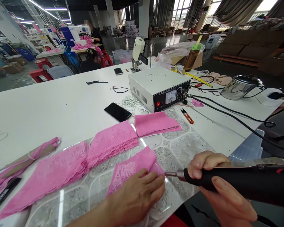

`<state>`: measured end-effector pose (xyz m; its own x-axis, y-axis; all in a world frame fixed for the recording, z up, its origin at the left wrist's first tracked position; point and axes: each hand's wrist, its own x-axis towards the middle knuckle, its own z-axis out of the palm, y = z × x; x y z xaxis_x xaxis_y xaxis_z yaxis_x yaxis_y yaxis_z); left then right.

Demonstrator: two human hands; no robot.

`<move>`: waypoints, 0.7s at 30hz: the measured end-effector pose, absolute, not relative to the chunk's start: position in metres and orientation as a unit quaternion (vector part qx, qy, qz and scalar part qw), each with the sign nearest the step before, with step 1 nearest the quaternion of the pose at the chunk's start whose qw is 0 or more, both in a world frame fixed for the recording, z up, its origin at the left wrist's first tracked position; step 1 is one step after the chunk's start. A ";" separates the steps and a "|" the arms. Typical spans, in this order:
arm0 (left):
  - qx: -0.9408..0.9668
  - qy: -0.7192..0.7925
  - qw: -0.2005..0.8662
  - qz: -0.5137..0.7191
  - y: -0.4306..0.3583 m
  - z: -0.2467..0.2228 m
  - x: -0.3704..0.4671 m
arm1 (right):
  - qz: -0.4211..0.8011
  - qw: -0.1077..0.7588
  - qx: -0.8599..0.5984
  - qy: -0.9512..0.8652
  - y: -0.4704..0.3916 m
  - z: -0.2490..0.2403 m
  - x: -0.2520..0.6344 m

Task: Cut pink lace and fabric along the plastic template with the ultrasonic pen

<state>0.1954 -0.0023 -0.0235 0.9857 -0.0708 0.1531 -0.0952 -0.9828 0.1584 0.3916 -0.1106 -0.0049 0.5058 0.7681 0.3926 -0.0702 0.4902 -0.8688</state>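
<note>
In the head view, my left hand (138, 195) bears down on a small pink lace piece (123, 175), fingers bent over its folded corner. My right hand (217, 183) is wrapped around the black barrel of a handheld ultrasonic welder (251, 183). Its thin metal tip (171, 173) meets the edge of the lace by my left fingertips. Beyond lie a stack of pink lace pieces (112, 143), another lace stack (59, 167) further left and a pile of plain pink fabric (156, 123). A marbled mat (104, 189) is underneath.
A grey control box (159, 85) with a meter stands behind the fabric, its black cable (236, 116) running right. Around it are a black phone (117, 112), orange thread snips (187, 116), a glass pot (241, 87) and a cutting machine (138, 53). People sit at sewing machines far left.
</note>
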 end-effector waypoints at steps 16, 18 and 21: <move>0.992 -0.050 0.080 0.087 -0.003 -0.023 0.197 | 0.289 0.748 -0.428 -0.417 -0.110 -0.005 0.392; 0.992 -0.049 0.079 0.085 -0.003 -0.023 0.197 | 0.290 0.746 -0.427 -0.420 -0.111 -0.006 0.392; 0.992 -0.049 0.080 0.082 -0.003 -0.023 0.196 | 0.284 0.741 -0.430 -0.431 -0.112 -0.008 0.393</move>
